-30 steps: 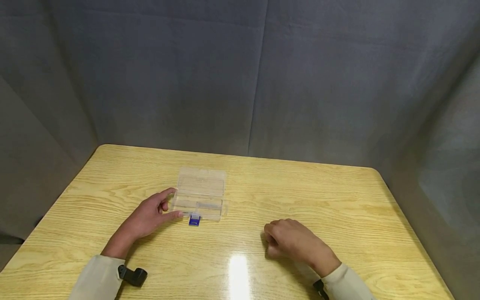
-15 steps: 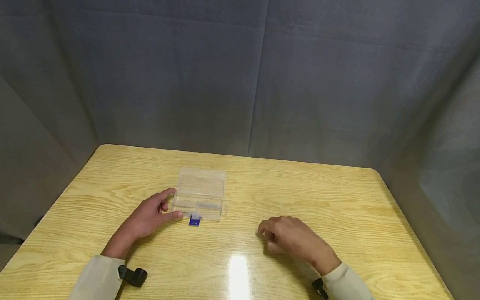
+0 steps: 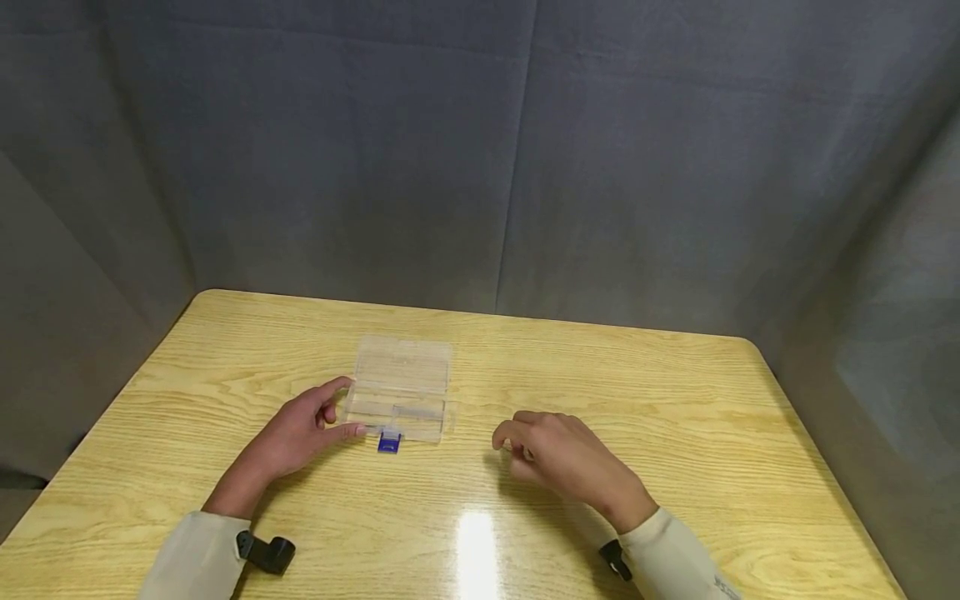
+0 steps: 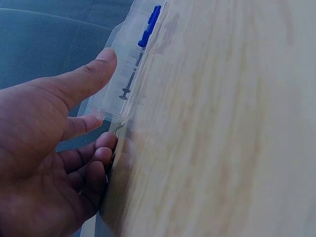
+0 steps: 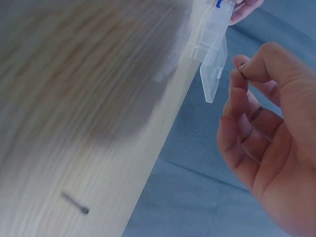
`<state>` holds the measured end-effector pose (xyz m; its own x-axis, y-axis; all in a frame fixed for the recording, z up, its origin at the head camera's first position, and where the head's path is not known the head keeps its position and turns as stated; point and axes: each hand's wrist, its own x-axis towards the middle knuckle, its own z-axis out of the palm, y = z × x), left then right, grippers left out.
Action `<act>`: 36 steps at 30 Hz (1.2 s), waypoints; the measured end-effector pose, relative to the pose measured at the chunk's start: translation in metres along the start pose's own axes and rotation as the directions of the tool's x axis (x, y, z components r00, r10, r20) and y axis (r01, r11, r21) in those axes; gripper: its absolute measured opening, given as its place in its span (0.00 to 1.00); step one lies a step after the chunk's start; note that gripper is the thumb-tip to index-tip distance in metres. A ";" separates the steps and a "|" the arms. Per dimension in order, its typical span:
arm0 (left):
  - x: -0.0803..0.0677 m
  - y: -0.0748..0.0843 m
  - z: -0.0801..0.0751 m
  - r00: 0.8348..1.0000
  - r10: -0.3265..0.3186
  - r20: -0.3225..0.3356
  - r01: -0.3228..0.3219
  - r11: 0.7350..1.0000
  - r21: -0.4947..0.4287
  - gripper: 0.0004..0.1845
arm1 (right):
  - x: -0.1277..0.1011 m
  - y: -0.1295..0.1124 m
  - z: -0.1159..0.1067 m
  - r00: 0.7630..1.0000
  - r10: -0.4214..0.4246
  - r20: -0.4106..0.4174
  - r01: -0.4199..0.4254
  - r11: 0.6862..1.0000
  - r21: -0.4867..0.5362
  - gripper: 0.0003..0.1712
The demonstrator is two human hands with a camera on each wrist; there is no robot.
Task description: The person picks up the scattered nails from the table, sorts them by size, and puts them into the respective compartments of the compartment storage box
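**Small screw pinched near an open clear box**

The right hand (image 3: 558, 454) hovers just above the counter (image 3: 675, 433), its fingers (image 5: 237, 94) curled narrow, thumb and forefinger pinching what looks like a small dark screw (image 5: 243, 72); it is too tiny to name for certain. The left hand (image 3: 300, 429) rests near the counter's left edge, thumb (image 4: 86, 79) and forefinger spread wide against the left end of a clear plastic box (image 3: 401, 387), steadying it rather than gripping it. The box lies left of the counter's middle, its lid (image 3: 405, 358) folded back toward the far edge, a blue latch (image 3: 388, 442) on the near side. Inside, at least one dark screw (image 4: 129, 85) shows through the wall. Another loose screw (image 5: 75, 203) lies on the counter on the right hand's side.

The pinch looks slight, so the screw could slip out and roll over the glossy wood, possibly toward an edge. The box is light and only touched at one end; a nudge from the arriving hand could make it slide or pivot. The compartments look narrow, so a drop from above could bounce out or land in the wrong one.
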<state>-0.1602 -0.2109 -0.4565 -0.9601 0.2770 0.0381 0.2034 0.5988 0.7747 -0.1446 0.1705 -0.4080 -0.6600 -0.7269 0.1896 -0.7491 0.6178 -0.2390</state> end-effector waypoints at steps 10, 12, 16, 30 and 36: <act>0.000 0.002 -0.001 1.000 0.013 -0.006 -0.013 1.000 -0.002 0.37 | 0.013 -0.002 0.002 0.999 -0.035 -0.040 0.037 0.999 0.038 0.13; 0.000 0.002 -0.001 1.000 0.015 -0.006 -0.015 1.000 -0.003 0.38 | 0.015 -0.002 0.004 0.998 -0.043 -0.049 0.045 0.998 0.039 0.13; -0.001 0.003 -0.001 1.000 0.012 -0.005 -0.012 1.000 -0.011 0.38 | 0.021 -0.003 0.006 0.996 -0.062 -0.064 0.065 0.997 0.035 0.14; 0.000 0.000 -0.001 1.000 0.005 0.005 -0.005 1.000 0.009 0.40 | 0.054 -0.011 0.013 0.991 -0.094 -0.099 0.099 0.994 0.044 0.10; 0.000 0.000 -0.001 1.000 0.010 0.001 -0.010 1.000 0.020 0.40 | 0.067 -0.014 0.019 0.995 -0.051 -0.088 0.053 0.998 0.018 0.08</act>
<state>-0.1606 -0.2113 -0.4563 -0.9579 0.2836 0.0446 0.2164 0.6113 0.7612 -0.1767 0.1074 -0.4105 -0.6232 -0.7284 0.2847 -0.7819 0.5730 -0.2457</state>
